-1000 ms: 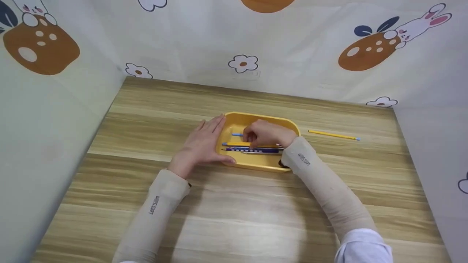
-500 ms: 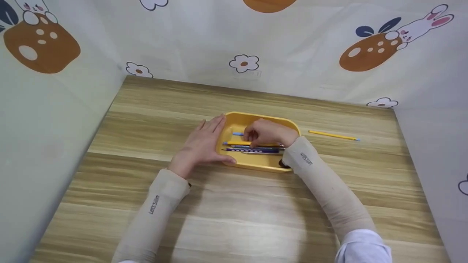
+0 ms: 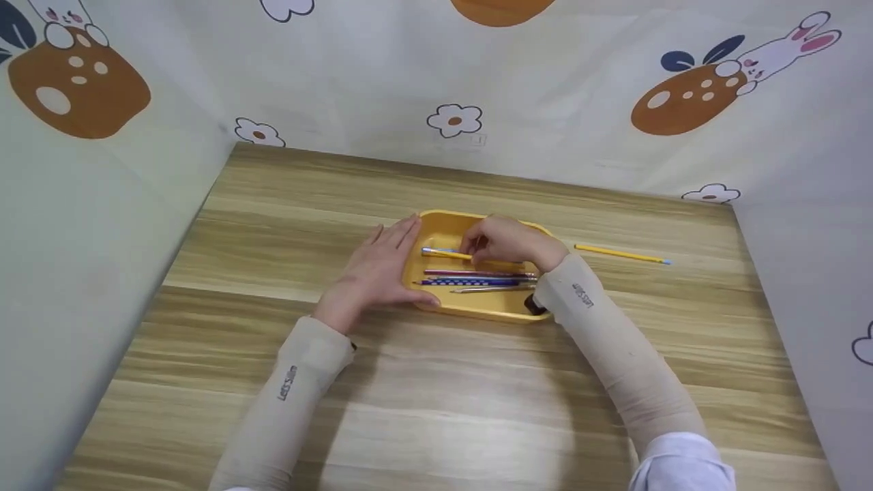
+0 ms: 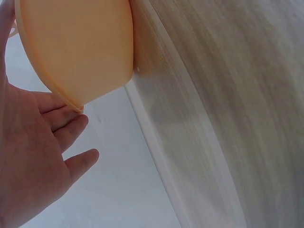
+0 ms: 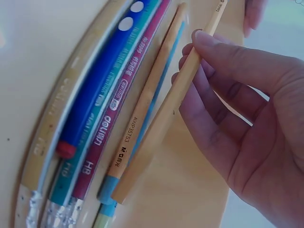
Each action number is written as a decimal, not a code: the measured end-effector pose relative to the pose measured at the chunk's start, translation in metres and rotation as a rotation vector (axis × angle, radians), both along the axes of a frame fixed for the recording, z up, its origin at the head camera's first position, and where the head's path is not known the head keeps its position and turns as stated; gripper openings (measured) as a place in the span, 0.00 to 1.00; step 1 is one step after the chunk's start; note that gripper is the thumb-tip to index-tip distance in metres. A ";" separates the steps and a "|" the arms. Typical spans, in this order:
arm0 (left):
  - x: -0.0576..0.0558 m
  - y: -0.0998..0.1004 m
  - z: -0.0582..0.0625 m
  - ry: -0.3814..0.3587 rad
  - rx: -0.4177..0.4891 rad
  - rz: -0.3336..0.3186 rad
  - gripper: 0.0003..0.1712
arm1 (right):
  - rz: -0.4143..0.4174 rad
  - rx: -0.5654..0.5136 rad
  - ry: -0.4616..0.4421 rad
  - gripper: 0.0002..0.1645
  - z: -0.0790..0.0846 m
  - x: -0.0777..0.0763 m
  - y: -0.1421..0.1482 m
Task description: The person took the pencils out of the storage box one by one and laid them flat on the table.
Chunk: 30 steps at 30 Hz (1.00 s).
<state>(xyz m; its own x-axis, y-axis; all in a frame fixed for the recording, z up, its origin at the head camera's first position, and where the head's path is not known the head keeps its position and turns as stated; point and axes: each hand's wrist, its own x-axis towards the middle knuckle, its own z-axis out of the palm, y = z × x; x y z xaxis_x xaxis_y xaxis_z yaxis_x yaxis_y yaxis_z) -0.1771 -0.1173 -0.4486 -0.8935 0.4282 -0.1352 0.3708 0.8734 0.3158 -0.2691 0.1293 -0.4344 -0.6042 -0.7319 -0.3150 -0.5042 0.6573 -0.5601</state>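
Observation:
A yellow tray [image 3: 501, 315] sits on the wooden table with several pencils in it. My left hand [image 3: 375, 273] rests along its left end with straight fingers, the thumb over the near rim. In the left wrist view, the fingertips touch the tray's rim [image 4: 52, 90]. Inside the tray, my right hand [image 3: 505, 240] pinches a yellow pencil [image 5: 166, 114] between thumb and fingers. Beside that pencil lie an orange-yellow pencil [image 5: 142, 104] with a blue end and a light-blue one, partly covered. Maroon [image 5: 114, 109], teal [image 5: 71, 183], blue white-dotted [image 5: 95, 85] and gold [image 5: 57, 104] pencils lie apart from them.
Another yellow pencil [image 3: 620, 254] with a blue end lies on the table [image 3: 436, 409] to the right of the tray. Printed curtain walls [image 3: 354, 75] stand behind and at both sides. A small black item [image 3: 535, 305] shows by the right wrist.
My right hand has moved slightly away and to the right, carrying the yellow pencil from beside the dark pencils to the blue one. The maroon pencil is now uncovered. My left hand stays put.

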 end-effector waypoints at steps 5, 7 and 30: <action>0.000 0.000 0.000 -0.001 0.013 0.006 0.78 | -0.016 -0.013 0.020 0.09 0.005 0.001 0.002; 0.000 0.000 0.000 0.000 0.015 0.007 0.78 | -0.017 -0.021 0.027 0.09 0.007 0.001 0.003; 0.001 0.000 0.001 -0.001 0.026 0.013 0.77 | -0.045 -0.106 0.068 0.11 0.033 0.010 0.020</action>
<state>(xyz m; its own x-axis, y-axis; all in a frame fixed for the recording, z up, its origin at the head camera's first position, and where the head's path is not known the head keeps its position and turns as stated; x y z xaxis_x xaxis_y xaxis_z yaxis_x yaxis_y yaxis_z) -0.1764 -0.1169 -0.4479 -0.8989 0.4200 -0.1248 0.3593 0.8696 0.3387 -0.2593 0.1489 -0.4013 -0.6545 -0.7305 -0.1950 -0.5145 0.6193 -0.5931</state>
